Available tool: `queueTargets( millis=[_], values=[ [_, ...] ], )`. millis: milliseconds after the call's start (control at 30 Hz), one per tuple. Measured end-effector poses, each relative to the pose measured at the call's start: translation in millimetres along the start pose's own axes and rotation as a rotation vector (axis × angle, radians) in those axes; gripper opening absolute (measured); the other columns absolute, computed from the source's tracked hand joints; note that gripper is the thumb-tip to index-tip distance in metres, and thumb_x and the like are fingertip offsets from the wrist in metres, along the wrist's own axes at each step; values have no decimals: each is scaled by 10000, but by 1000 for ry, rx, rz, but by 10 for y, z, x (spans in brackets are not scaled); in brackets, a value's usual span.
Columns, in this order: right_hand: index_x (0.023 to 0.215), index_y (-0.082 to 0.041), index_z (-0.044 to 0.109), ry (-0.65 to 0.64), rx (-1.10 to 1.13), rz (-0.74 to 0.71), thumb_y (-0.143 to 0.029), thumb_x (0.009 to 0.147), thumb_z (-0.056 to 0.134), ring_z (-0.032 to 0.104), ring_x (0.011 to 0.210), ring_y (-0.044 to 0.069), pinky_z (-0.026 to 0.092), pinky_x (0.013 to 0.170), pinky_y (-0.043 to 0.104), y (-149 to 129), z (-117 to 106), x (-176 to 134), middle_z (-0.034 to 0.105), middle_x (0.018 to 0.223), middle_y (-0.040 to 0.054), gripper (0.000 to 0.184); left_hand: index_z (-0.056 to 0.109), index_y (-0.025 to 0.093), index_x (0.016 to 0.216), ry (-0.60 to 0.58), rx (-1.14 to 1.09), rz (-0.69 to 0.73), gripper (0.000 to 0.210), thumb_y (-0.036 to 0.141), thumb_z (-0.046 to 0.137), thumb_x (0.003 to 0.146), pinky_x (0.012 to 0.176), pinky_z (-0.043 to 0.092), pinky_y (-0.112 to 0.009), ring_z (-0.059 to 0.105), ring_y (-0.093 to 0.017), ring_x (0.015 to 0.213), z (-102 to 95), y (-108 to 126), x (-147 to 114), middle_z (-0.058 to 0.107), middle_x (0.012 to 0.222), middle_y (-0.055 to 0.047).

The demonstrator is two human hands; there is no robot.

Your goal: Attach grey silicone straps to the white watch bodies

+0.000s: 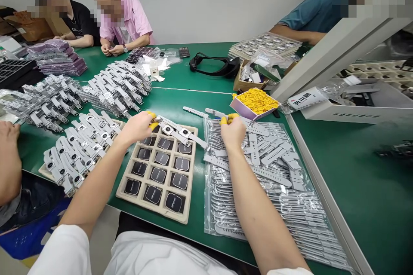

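My left hand (138,126), with yellow finger cots, pinches a watch body with a grey strap (167,129) over the far edge of a beige tray (122,190) that holds several black watch faces. My right hand (232,131), also in yellow cots, grips a grey watch strap (215,113) above a clear bag of grey straps (277,206). Two assembled watches (185,134) lie across the tray's far row.
Piles of assembled grey watches (80,146) lie to the left and further back (119,86). A box of yellow finger cots (254,102) sits beyond my right hand. A white rail (322,206) bounds the right. Other people sit around the green table (193,81).
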State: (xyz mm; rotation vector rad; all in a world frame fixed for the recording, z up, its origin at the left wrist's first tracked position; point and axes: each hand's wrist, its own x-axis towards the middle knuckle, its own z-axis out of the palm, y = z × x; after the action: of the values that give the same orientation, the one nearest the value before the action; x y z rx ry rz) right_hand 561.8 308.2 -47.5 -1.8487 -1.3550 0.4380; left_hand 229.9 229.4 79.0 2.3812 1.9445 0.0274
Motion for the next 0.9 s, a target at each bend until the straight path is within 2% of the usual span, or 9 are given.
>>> queueTargets(
  millis=[133, 200, 300, 400, 467, 533, 700, 800, 900],
  values=[
    [1000, -205, 596, 72, 80, -15, -373, 931, 523, 654, 802, 278, 486, 838, 419, 5, -44, -2, 723, 857, 109, 196, 658, 186, 1071, 62, -183, 66, 174, 270, 527, 992, 786, 496, -341, 650, -243, 934, -154, 276, 12, 699, 1035, -93],
    [1020, -199, 590, 81, 180, -68, -409, 940, 527, 659, 813, 259, 500, 845, 407, -25, -59, -31, 718, 896, 110, 234, 654, 191, 1111, 109, -372, 96, 178, 264, 544, 992, 800, 504, -336, 657, -221, 919, -124, 424, 48, 714, 1048, -81],
    [1002, -201, 578, 99, 367, -142, -509, 925, 552, 659, 890, 238, 521, 870, 390, -105, -107, -90, 697, 1013, 121, 319, 623, 187, 1112, 162, -731, 98, 163, 280, 562, 993, 809, 522, -333, 665, -202, 918, 140, 624, 137, 720, 1051, -76],
    [976, -230, 535, 91, 601, -96, -614, 894, 569, 660, 949, 230, 543, 835, 368, -223, -200, -168, 669, 1046, 98, 394, 532, 191, 1078, 81, -1122, 27, 110, 258, 545, 992, 754, 539, -305, 684, -183, 912, 548, 763, 232, 712, 1049, -78],
    [978, -257, 505, -45, 787, -24, -655, 882, 592, 666, 850, 208, 548, 733, 340, -336, -261, -255, 674, 977, 58, 419, 468, 204, 1069, 16, -1275, -5, 102, 232, 526, 990, 688, 529, -275, 681, -156, 845, 777, 811, 271, 696, 1053, -71],
    [971, -276, 499, -289, 927, 34, -675, 860, 646, 608, 645, 171, 509, 593, 307, -474, -295, -385, 666, 839, 7, 440, 444, 211, 1092, 25, -1319, 15, 112, 232, 505, 1000, 657, 525, -263, 657, -133, 785, 915, 822, 282, 676, 1076, -65],
    [884, -252, 546, -859, 938, 67, -689, 820, 733, 406, 422, 108, 298, 428, 254, -792, -274, -762, 570, 586, -57, 479, 489, 198, 1343, 134, -1173, 192, 321, 232, 456, 1025, 830, 591, -351, 672, -177, 897, 963, 739, 228, 679, 1135, -93],
    [863, -229, 571, -1025, 845, 34, -661, 842, 728, 392, 431, 94, 280, 443, 252, -869, -289, -847, 616, 608, -38, 460, 570, 225, 1386, 223, -983, 346, 409, 160, 456, 999, 1041, 549, -441, 647, -242, 1172, 932, 688, 193, 673, 1249, -112],
    [879, -221, 592, -1059, 760, 37, -638, 858, 719, 369, 438, 94, 255, 442, 252, -885, -386, -801, 614, 594, -35, 436, 577, 247, 1434, 272, -877, 457, 486, 110, 440, 988, 1128, 504, -471, 607, -255, 1282, 918, 680, 179, 650, 1338, -114]
  ],
)
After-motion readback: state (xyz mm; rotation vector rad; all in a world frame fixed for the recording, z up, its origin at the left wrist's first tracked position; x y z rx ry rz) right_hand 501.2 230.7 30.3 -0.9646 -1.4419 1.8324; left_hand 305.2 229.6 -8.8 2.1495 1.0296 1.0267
